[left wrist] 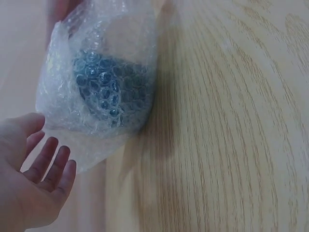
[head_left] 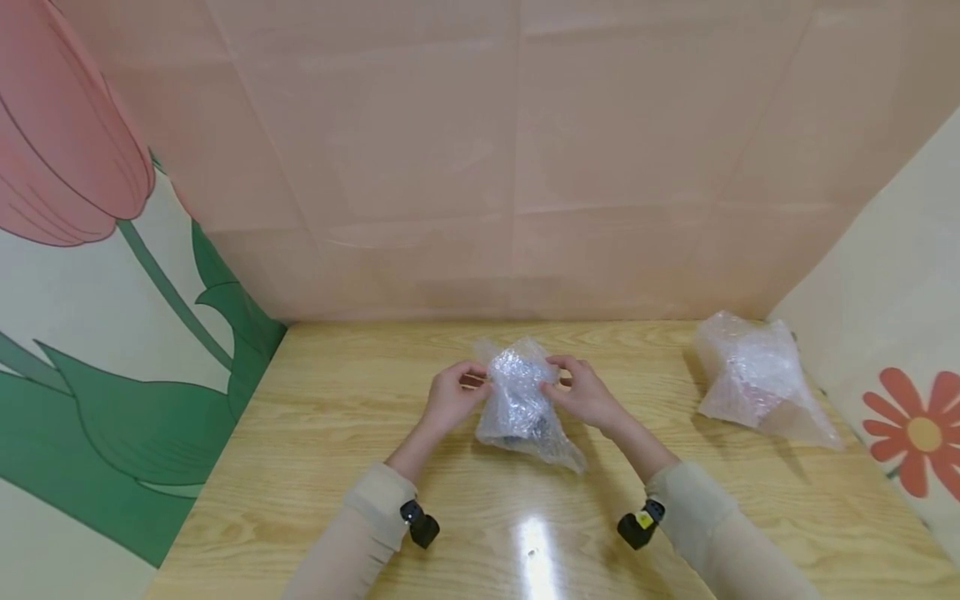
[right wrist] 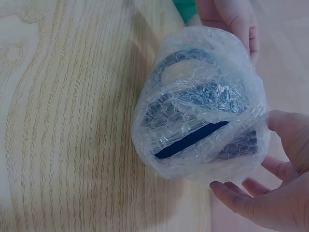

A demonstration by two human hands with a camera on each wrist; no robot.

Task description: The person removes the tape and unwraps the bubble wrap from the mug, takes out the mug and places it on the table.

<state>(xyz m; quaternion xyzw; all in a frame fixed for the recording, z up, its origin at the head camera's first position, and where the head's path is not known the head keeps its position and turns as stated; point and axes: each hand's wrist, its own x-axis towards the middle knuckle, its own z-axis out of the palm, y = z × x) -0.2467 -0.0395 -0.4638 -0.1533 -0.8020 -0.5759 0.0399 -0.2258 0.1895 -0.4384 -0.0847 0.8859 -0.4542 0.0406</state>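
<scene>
Two hands: the left hand (head_left: 453,402) and the right hand (head_left: 591,400) face each other across one bubble-wrapped package (head_left: 519,408).
Left fingers: thumb and forefinger pinch one side of the wrap; the others are loosely bent and spread below it.
Right fingers: thumb and forefinger pinch the opposite side, the others fanned beneath its edge.
Package: between both sets of fingertips, over the table (head_left: 337,500); whether it touches cannot be told. A loose tail of wrap trails nearer the person than the right fingers.
Inside: a dark blue thing (right wrist: 190,141), showing in a gap in the wrap between the fingers.
Second bundle: another bubble-wrapped bundle (head_left: 757,375) on the table, well to the right of the right fingers.
Wall: a pinkish sheet (head_left: 510,167) beyond the fingertips.
Pictures: a tulip (head_left: 67,133) far left of the left fingers, a red flower (head_left: 924,433) far right of the right fingers.
</scene>
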